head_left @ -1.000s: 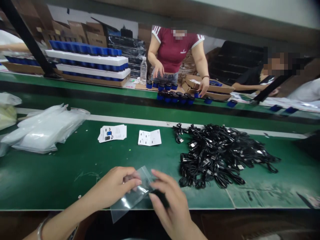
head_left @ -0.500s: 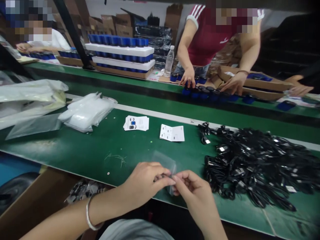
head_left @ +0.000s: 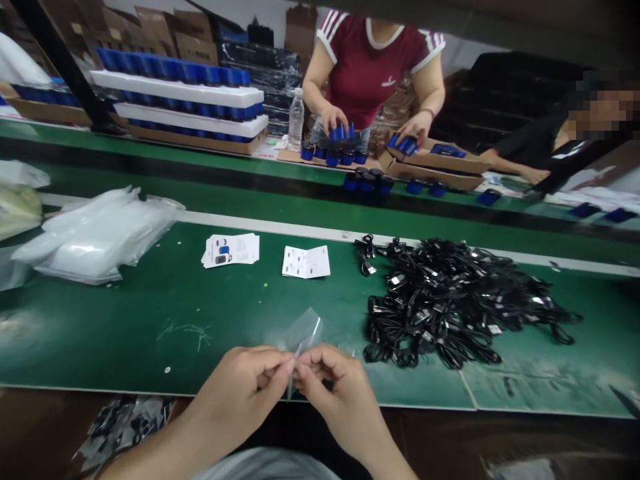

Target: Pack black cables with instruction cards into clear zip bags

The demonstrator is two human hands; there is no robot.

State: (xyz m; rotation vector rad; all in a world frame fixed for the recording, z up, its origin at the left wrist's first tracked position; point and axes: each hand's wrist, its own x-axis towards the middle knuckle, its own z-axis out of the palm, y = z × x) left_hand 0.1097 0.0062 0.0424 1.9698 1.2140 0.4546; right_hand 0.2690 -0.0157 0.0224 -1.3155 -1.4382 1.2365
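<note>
A clear plastic bag (head_left: 306, 329) is pinched between both hands at the near edge of the green table (head_left: 230, 313). My left hand (head_left: 250, 383) closes thumb and fingers on one side of it. On the other side, my right hand (head_left: 336, 387) grips it the same way, the fingertips of both hands nearly touching. Beyond the hands lie a folded leaflet (head_left: 306, 261) and a stack of printed cards (head_left: 231, 250). A large heap of black USB cables (head_left: 440, 300) spreads to the right of my right hand.
White plastic bags (head_left: 95, 233) are piled at left. Across the green conveyor (head_left: 240, 183), a person in a maroon shirt (head_left: 370, 67) handles blue cylinders (head_left: 341, 133). Stacked trays of blue cylinders (head_left: 180, 100) and a water bottle (head_left: 296, 120) stand there. Bagged parts (head_left: 125, 427) lie below the table edge.
The view has turned right, so the table items appear further left. Both hands still pinch the clear bag, which now points upward. Across the conveyor, the person has lifted blue cylinders.
</note>
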